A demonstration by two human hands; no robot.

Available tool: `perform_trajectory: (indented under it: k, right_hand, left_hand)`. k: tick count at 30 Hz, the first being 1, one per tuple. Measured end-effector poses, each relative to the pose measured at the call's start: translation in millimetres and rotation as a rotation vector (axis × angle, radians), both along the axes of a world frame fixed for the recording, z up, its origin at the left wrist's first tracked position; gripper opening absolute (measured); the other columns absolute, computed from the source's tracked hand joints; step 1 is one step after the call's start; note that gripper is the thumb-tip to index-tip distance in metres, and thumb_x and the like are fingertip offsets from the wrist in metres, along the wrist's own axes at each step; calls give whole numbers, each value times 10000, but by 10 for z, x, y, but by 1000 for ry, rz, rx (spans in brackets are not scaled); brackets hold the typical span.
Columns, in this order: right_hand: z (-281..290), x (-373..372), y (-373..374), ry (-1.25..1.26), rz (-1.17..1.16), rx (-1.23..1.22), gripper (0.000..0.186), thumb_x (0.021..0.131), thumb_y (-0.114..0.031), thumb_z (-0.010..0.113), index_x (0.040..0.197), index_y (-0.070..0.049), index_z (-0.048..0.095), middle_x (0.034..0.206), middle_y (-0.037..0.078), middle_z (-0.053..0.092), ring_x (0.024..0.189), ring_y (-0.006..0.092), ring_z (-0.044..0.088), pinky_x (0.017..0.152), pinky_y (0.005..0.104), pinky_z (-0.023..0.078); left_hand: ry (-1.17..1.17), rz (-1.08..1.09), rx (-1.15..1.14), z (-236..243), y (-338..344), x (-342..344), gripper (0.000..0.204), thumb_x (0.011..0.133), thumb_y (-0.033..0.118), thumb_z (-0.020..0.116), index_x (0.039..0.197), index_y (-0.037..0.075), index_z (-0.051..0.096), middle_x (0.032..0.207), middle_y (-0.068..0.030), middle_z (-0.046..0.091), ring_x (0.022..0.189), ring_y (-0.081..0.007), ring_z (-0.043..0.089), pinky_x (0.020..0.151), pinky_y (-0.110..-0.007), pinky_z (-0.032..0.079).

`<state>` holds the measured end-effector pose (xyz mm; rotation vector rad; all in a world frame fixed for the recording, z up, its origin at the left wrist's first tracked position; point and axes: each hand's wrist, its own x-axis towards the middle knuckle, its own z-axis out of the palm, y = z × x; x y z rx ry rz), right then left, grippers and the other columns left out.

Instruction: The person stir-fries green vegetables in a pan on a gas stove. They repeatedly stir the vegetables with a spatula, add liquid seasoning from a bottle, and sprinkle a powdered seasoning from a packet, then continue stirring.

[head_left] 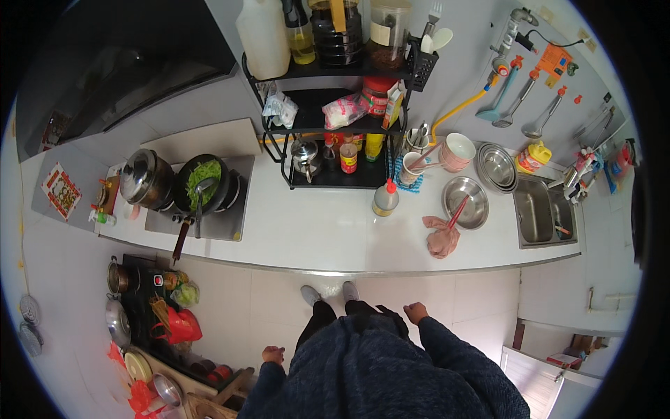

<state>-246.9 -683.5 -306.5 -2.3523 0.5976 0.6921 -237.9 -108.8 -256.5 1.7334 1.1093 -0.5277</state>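
My left hand (273, 355) hangs low at my left side, fingers curled in, with nothing visible in it. On the other side, my right hand (416, 312) is also curled closed and looks bare, just off the counter's front edge. Neither hand touches anything. Nearest the right hand on the white counter (317, 234) lies a crumpled pink cloth (442, 241), beside a steel bowl (465, 202) with red chopsticks (458, 211) in it. At the left, a wok (222, 178) on the stove holds shredded green vegetables (202, 174) and a metal spatula (199, 209).
A lidded pot (146, 178) stands left of the wok. Behind the counter rises a black rack (314, 98) with bottles and jars. A clear bottle with a red cap (385, 199) stands mid-counter. The sink (536, 213) is at the right; a cabinet door (534, 380) hangs open below.
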Motion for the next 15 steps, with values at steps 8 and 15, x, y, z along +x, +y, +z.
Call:
perform_trajectory:
  k: [8,15]
  right_hand:
    - [1124,2295,-19,-896,-262,114,375,910,-307,799,871,-7,577,640,114,575,553,245,551,554,386,454]
    - [1435,3326,219,-928,-230,-38,289,901,-164,749,1108,-13,616,956,189,589,828,362,626,722,447,506]
  left_hand:
    - [-101,148,-83,195,-286,87,383,804,65,813,671,138,462,512,-9,452,364,-160,407,353,-340,327]
    - [-155,245,-78,235,-333,26,410,807,49,811,669,146,438,514,-5,447,363,-161,406,345,-341,311]
